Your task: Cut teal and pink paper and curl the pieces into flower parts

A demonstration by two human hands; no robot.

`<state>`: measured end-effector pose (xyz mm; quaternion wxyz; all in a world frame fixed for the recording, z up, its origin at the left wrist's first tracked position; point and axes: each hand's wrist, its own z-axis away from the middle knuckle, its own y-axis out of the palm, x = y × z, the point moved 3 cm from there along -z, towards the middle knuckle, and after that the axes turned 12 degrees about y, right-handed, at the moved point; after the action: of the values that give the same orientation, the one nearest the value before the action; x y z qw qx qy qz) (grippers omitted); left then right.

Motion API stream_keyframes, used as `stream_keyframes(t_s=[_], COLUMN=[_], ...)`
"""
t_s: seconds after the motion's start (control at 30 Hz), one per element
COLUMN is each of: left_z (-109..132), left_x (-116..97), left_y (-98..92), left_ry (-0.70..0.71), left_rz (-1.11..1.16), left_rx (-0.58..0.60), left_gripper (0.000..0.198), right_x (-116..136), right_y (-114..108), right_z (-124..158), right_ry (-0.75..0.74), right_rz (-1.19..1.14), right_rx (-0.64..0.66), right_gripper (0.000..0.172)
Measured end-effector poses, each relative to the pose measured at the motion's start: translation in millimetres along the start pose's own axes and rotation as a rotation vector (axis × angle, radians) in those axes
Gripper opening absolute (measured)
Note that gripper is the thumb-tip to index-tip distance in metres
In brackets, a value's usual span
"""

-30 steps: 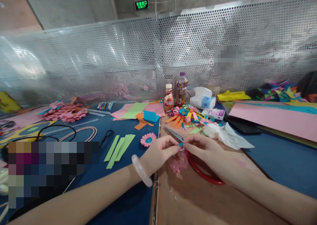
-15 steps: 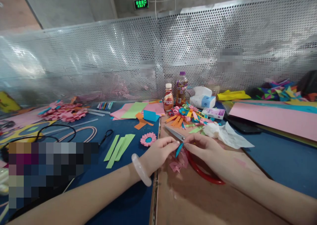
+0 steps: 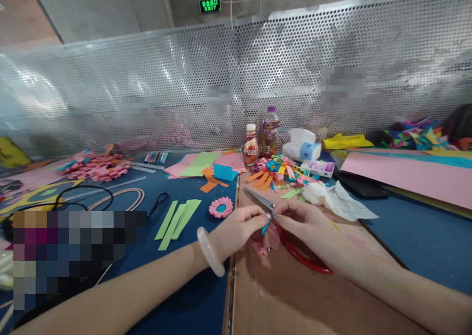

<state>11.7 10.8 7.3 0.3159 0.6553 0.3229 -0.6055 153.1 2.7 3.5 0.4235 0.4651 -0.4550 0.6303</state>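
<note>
A small blue paper strip is pinched between the fingertips of my left hand and my right hand. Both hands are closed and nearly meet over the brown board. Scissors lie beneath and beside my right hand; their blades point to the upper left and the red handle curves out under the palm. Pink paper scraps rest just below my fingers. Left of my left hand sits a pink paper flower with a blue centre.
Green paper strips lie to the left. Two drink bottles, a tissue pack and a colourful paper heap stand farther back. A crumpled tissue is right of the hands. A perforated metal panel closes off the back.
My fingertips have drawn slightly closer together on the blue paper strip, covering more of it. The surrounding things look unmoved.
</note>
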Motion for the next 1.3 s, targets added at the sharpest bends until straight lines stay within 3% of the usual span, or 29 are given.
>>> stream_keyframes(t_s=[1.3], left_z=[1.3], left_x=[0.0], left_y=[-2.1], left_ry=[0.057], left_rz=[-0.028], left_rx=[0.013], left_gripper=[0.029], right_x=[4.7], right_y=[4.8], right_z=[3.5], right_ry=[-0.007], right_rz=[-0.044], right_rx=[0.117], right_gripper=[0.012])
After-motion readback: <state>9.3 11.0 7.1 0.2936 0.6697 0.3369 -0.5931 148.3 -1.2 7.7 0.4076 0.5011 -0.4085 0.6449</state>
